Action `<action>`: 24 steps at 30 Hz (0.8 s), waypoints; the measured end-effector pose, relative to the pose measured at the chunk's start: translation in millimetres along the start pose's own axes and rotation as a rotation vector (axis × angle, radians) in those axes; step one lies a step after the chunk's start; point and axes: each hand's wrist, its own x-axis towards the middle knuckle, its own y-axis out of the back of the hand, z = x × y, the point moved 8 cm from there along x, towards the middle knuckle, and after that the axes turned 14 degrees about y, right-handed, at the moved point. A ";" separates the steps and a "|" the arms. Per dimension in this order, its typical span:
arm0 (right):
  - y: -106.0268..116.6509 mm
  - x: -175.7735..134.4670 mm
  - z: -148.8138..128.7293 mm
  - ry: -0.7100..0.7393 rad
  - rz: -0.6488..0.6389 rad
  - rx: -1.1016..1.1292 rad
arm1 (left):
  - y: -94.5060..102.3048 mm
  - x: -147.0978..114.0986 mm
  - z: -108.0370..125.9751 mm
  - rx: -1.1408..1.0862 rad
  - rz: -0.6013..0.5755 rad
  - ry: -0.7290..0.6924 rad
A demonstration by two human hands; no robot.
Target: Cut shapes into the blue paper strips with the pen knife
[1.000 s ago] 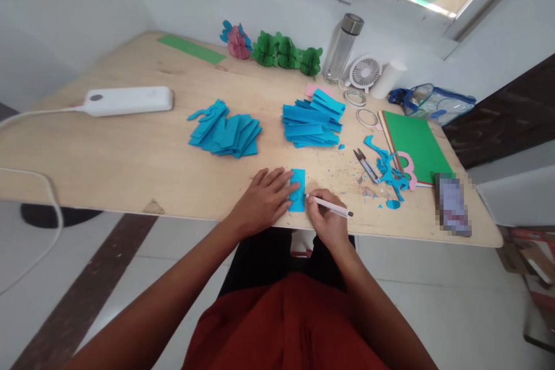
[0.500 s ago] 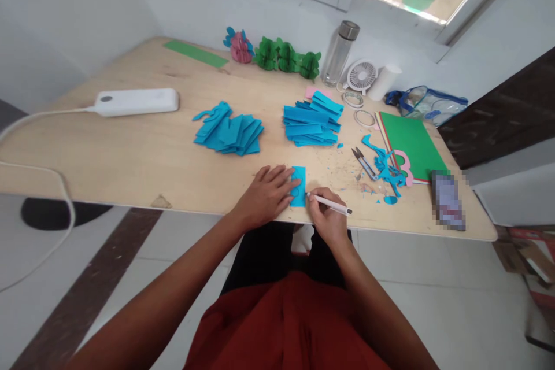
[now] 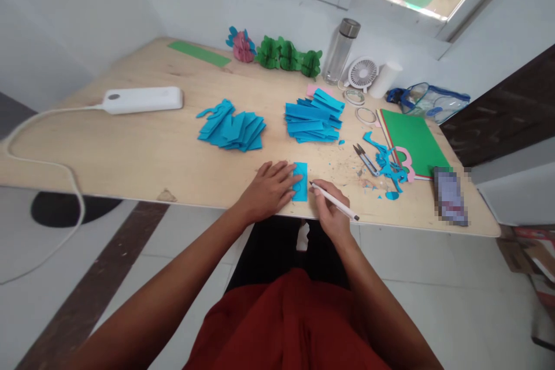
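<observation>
A small blue paper rectangle [image 3: 300, 182] with dark curved lines drawn on it lies near the table's front edge. My left hand [image 3: 269, 188] rests flat on its left side, fingers spread, covering part of it. Just right of the paper, my right hand [image 3: 332, 206] grips a white pen [image 3: 336, 200], its dark tip close to the paper's right edge and seemingly off it. Farther back lie one pile of blue paper pieces [image 3: 234, 128] on the left and a stack of blue paper strips [image 3: 313, 118] on the right.
Thread snips [image 3: 365, 159] lie beside blue paper scraps [image 3: 385, 163] on the right. Behind them are green sheets [image 3: 416, 137] and tape rolls [image 3: 365, 115]. A glass bottle [image 3: 341, 52], small fan [image 3: 363, 73] and green paper ornaments [image 3: 288, 56] stand along the wall. A corded white device [image 3: 143, 100] sits left.
The pen tip has moved slightly up and away from the paper's right edge, and the pen slants more steeply. My left hand stays on the paper. The whole view has shifted a little.
</observation>
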 end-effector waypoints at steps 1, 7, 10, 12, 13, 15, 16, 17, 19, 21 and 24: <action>-1.5 0.3 -2.4 0.035 -0.023 -0.008 | 0.0 0.0 0.2 0.007 0.000 0.000; -12.2 -0.5 -6.9 0.131 -0.161 -0.138 | -0.3 0.3 0.0 0.028 -0.010 0.009; -14.0 -1.8 -7.3 0.145 -0.175 -0.188 | -1.2 0.4 -0.9 0.020 0.005 0.009; -14.0 -2.4 -7.7 0.149 -0.167 -0.196 | -2.4 0.5 -2.5 0.013 0.016 0.019; -14.0 -2.5 -7.8 0.150 -0.165 -0.199 | -3.1 0.5 -3.1 0.009 0.021 0.022; -14.1 -2.3 -7.8 0.148 -0.165 -0.200 | -3.8 0.4 -4.2 0.004 0.033 0.028; -13.9 -2.0 -7.7 0.144 -0.163 -0.195 | -4.0 0.4 -4.4 0.002 0.038 0.029; -13.2 -1.6 -7.4 0.135 -0.153 -0.180 | -4.0 0.3 -4.4 0.000 0.043 0.027; -9.4 -1.1 -6.3 0.102 -0.097 -0.105 | -3.8 0.2 -4.3 0.000 0.048 0.024; -4.9 -2.5 -4.8 0.057 -0.017 0.006 | -3.6 0.2 -4.0 0.000 0.048 0.019; -6.9 -8.7 -1.6 -0.033 0.015 0.145 | -3.3 0.4 -4.2 0.001 0.043 0.023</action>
